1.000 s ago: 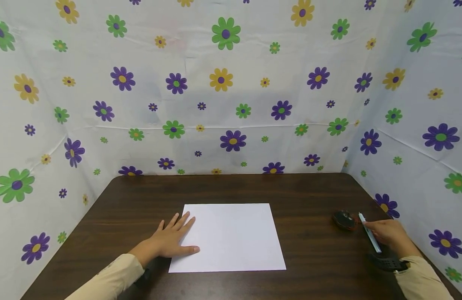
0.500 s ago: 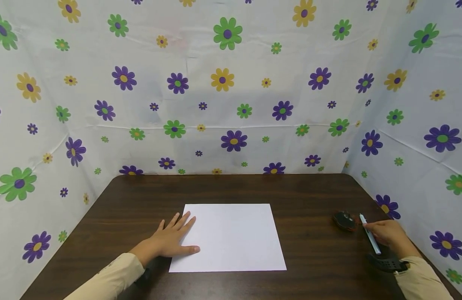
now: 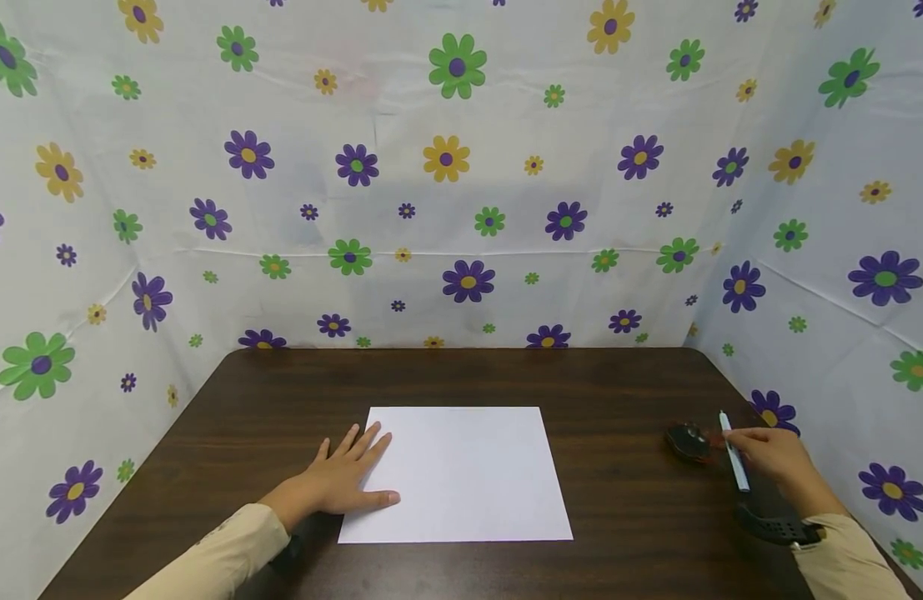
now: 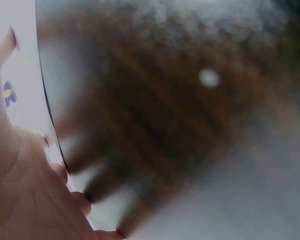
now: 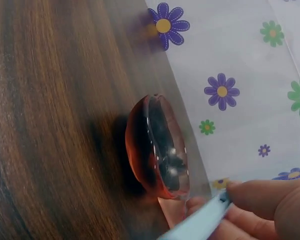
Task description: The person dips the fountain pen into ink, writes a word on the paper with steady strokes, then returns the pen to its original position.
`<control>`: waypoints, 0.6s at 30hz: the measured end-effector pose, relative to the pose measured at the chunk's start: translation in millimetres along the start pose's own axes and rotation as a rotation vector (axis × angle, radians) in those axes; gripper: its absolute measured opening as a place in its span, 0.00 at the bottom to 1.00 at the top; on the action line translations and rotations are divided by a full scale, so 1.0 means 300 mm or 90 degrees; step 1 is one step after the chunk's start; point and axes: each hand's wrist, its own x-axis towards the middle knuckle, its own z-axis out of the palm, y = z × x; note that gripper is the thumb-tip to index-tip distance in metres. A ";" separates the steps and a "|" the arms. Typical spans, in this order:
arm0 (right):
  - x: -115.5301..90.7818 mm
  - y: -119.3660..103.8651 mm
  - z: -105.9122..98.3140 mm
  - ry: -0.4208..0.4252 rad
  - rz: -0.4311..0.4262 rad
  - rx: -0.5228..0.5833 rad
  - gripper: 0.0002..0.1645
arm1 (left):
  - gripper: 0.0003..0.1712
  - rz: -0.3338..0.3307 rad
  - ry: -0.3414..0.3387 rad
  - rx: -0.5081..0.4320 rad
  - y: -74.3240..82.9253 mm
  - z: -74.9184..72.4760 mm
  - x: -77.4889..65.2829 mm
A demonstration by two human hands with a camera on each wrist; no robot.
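Note:
My left hand [image 3: 341,482] lies flat with spread fingers on the left edge of a white sheet of paper [image 3: 476,475]. In the left wrist view its palm side [image 4: 30,190] shows beside a blurred dark surface. At the right side of the table, my right hand [image 3: 778,460] pinches a slim pale-blue pen-like stick [image 3: 734,457] between thumb and fingers. The right wrist view shows the stick [image 5: 200,222] close up, its exact kind unclear. Just left of that hand sits a glossy dark oval object [image 3: 688,442] with a reddish translucent rim; it looks dish-like in the right wrist view.
Both hands work over a dark brown wooden table [image 3: 619,517]. A white cloth with printed flowers [image 3: 506,125] stands along its back and sides. A dark strap [image 3: 776,529] sits at my right wrist.
My right hand and the pale-blue stick have moved slightly up in the head view, away from me. The left hand, the paper and the dark oval object stay where they were.

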 end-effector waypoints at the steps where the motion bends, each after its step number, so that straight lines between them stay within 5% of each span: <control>1: -0.002 -0.005 0.002 0.009 -0.010 0.004 0.42 | 0.60 0.002 -0.001 -0.001 0.001 -0.002 -0.001; 6: -0.007 -0.020 0.013 0.040 -0.063 0.041 0.41 | 0.58 0.001 -0.015 0.001 0.018 -0.025 -0.009; 11: 0.001 -0.004 0.035 0.047 -0.125 0.149 0.36 | 0.57 -0.001 -0.017 0.000 0.029 -0.034 -0.016; 18: 0.005 0.005 0.034 -0.027 -0.230 0.420 0.19 | 0.57 0.002 -0.023 -0.013 0.029 -0.040 -0.018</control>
